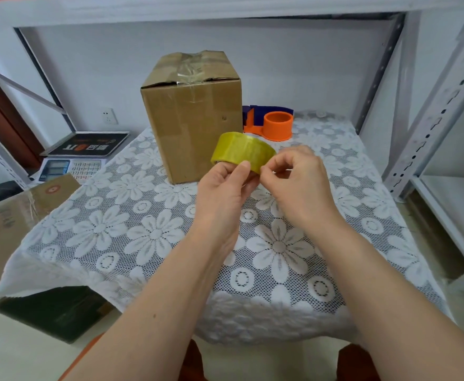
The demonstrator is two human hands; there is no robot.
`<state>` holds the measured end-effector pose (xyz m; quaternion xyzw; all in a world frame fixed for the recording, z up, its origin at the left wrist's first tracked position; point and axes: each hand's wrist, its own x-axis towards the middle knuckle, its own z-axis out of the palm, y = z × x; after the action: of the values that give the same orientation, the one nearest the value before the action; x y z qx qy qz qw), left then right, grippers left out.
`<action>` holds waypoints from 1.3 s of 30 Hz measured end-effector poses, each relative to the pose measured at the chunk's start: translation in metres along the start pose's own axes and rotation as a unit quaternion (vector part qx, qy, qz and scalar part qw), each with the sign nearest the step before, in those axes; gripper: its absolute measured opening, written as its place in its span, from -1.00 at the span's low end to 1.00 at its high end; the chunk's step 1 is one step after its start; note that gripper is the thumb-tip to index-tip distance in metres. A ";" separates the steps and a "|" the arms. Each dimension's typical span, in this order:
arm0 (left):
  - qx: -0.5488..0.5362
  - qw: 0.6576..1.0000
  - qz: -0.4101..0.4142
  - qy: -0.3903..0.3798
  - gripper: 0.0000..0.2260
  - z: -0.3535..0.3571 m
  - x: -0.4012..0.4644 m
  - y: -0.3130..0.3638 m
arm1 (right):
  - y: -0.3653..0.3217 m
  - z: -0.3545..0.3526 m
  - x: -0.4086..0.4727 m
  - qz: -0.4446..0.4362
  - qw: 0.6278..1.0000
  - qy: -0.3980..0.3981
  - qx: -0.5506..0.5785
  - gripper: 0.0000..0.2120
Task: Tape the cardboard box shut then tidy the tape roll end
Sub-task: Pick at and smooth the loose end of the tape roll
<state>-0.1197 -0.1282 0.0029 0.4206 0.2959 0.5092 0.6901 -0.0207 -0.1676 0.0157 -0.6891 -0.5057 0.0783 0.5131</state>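
Box (pixel 192 116) at 12 o'clock already taped shut. We grip roll (pixel 241 151) in left hand (pixel 225 188); right hand (pixel 298 178) pinches tape end, tidying left.

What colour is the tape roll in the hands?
Translucent yellow tape roll, seen in the head view.

A bench (pixel 132 237) under a white floral lace cloth (pixel 294 243) carries a taped cardboard box (pixel 192 125); an orange tape dispenser (pixel 274 125) stands just right of the box.
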 end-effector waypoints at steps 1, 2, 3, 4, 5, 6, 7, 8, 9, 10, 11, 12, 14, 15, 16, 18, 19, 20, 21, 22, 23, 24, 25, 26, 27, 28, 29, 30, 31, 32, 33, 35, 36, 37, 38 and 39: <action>0.003 1.000 -0.002 -0.001 -0.92 0.000 0.000 0.000 | 0.000 -0.001 0.000 0.005 1.000 -0.003 0.003 -0.95; 0.005 1.000 -0.004 -0.001 -0.92 0.000 0.000 0.000 | 0.000 -0.001 0.001 0.009 1.000 -0.006 0.006 -0.95; 0.007 1.000 -0.006 0.000 -0.92 0.000 -0.001 0.001 | 0.001 -0.001 0.001 0.015 1.000 -0.008 0.009 -0.95; 0.009 1.000 -0.007 0.001 -0.91 0.000 -0.001 0.001 | 0.001 -0.001 0.001 0.021 1.000 -0.012 0.013 -0.95; 0.010 1.000 -0.008 0.003 -0.89 0.000 -0.001 0.001 | 0.002 0.000 0.001 0.027 0.999 -0.016 0.017 -0.95; 0.010 1.000 -0.008 0.004 -0.86 0.000 -0.001 0.002 | 0.002 0.000 0.001 0.032 0.999 -0.020 0.021 -0.94; 0.011 1.000 -0.009 0.005 -0.85 0.000 -0.002 0.003 | 0.002 -0.001 0.001 0.037 0.999 -0.024 0.028 -0.94; 0.011 1.000 -0.010 0.004 -0.84 0.000 -0.002 0.004 | 0.002 -0.001 0.002 0.042 0.998 -0.028 0.039 -0.94; 0.009 1.000 -0.011 0.002 -0.85 -0.001 -0.003 0.005 | 0.002 -0.003 0.001 0.046 0.997 -0.034 0.053 -0.94; 0.004 1.000 -0.013 0.003 -0.84 -0.001 -0.003 0.006 | 0.001 -0.004 0.002 0.049 0.996 -0.040 0.067 -0.93; -0.001 1.000 -0.014 0.005 -0.83 -0.002 -0.003 0.007 | 0.000 -0.005 0.001 0.053 0.994 -0.046 0.080 -0.92; -0.006 1.000 -0.016 0.007 -0.82 -0.002 -0.002 0.008 | 0.000 -0.006 0.001 0.058 0.993 -0.049 0.092 -0.92; -0.014 1.000 -0.016 0.011 -0.82 -0.003 -0.002 0.010 | -0.001 -0.007 0.001 0.072 0.989 -0.042 0.122 -0.93; -0.017 1.000 -0.015 0.013 -0.83 -0.003 -0.002 0.010 | 0.000 -0.006 0.002 0.078 0.987 -0.035 0.137 -0.95; -0.019 1.000 -0.015 0.015 -0.82 -0.003 -0.002 0.010 | -0.001 -0.006 0.002 0.079 0.986 -0.026 0.144 -0.97; -0.014 1.000 -0.013 0.016 -0.80 -0.003 -0.002 0.008 | -0.002 -0.005 0.001 0.076 0.988 -0.006 0.136 -0.87; -0.006 1.000 -0.010 0.016 -0.80 -0.002 -0.002 0.007 | -0.002 -0.004 0.000 0.072 0.990 0.002 0.123 -0.85; 0.004 1.000 -0.006 0.015 -0.80 -0.002 -0.002 0.006 | -0.002 -0.003 0.000 0.067 0.992 0.009 0.109 -0.86; 0.015 1.000 -0.001 0.015 -0.81 -0.002 -0.002 0.005 | -0.003 -0.003 -0.001 0.062 0.993 0.013 0.097 -0.88; 0.027 1.000 0.005 0.013 -0.83 -0.002 -0.001 0.004 | -0.003 -0.002 -0.001 0.059 0.994 0.016 0.091 -0.90; 0.038 0.999 0.008 0.009 -0.87 -0.002 -0.001 0.003 | -0.003 -0.003 0.000 0.057 0.995 0.015 0.086 -0.91; 0.046 0.999 0.011 0.004 -0.91 -0.002 -0.001 0.002 | -0.003 -0.003 0.000 0.055 0.995 0.012 0.081 -0.91; 0.053 0.999 0.013 0.000 -0.92 -0.002 -0.001 0.002 | -0.002 -0.004 0.001 0.054 0.996 0.006 0.075 -0.91; 0.058 0.998 0.013 -0.003 -0.92 -0.003 -0.001 0.001 | -0.002 -0.005 0.001 0.054 0.996 -0.005 0.067 -0.92; 0.063 0.998 0.013 -0.004 -0.92 -0.003 -0.001 0.002 | -0.002 -0.005 0.001 0.053 0.997 -0.017 0.057 -0.93; 0.070 0.997 0.012 -0.005 -0.92 -0.003 -0.002 0.002 | -0.002 -0.006 0.001 0.050 0.997 -0.028 0.047 -0.92; 0.078 0.997 0.012 -0.005 -0.91 -0.004 -0.002 0.003 | -0.003 -0.006 0.001 0.047 0.997 -0.037 0.038 -0.90; 0.089 0.996 0.011 -0.004 -0.91 -0.004 -0.001 0.003 | -0.003 -0.006 0.000 0.042 0.998 -0.043 0.032 -0.88; 0.101 0.995 0.010 -0.003 -0.90 -0.005 -0.001 0.004 | -0.003 -0.006 0.000 0.038 0.998 -0.045 0.028 -0.87; 0.112 0.994 0.009 -0.001 -0.89 -0.005 -0.001 0.004 | -0.003 -0.006 0.000 0.035 0.998 -0.045 0.027 -0.86; 0.119 0.993 0.008 -0.001 -0.89 -0.006 -0.001 0.004 | -0.002 -0.006 0.000 0.033 0.998 -0.044 0.028 -0.87; 0.121 0.993 0.006 -0.001 -0.88 -0.006 0.000 0.004 | -0.001 -0.007 0.000 0.032 0.998 -0.039 0.032 -0.88; 0.120 0.993 0.004 -0.001 -0.87 -0.007 0.000 0.004 | 0.000 -0.007 -0.001 0.033 0.998 -0.037 0.036 -0.89; 0.119 0.993 0.002 -0.001 -0.87 -0.007 0.000 0.005 | 0.000 -0.007 -0.001 0.034 0.998 -0.035 0.041 -0.89; 0.117 0.993 0.000 0.000 -0.87 -0.007 0.001 0.005 | 0.000 -0.007 -0.001 0.036 0.998 -0.033 0.047 -0.89; 0.114 0.993 -0.002 0.001 -0.87 -0.007 0.001 0.005 | 0.000 -0.007 -0.001 0.039 0.997 -0.033 0.053 -0.90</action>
<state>-0.1274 -0.1248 0.0039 0.4956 0.3539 0.4712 0.6380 -0.0161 -0.1728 0.0185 -0.6772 -0.4902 0.1479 0.5285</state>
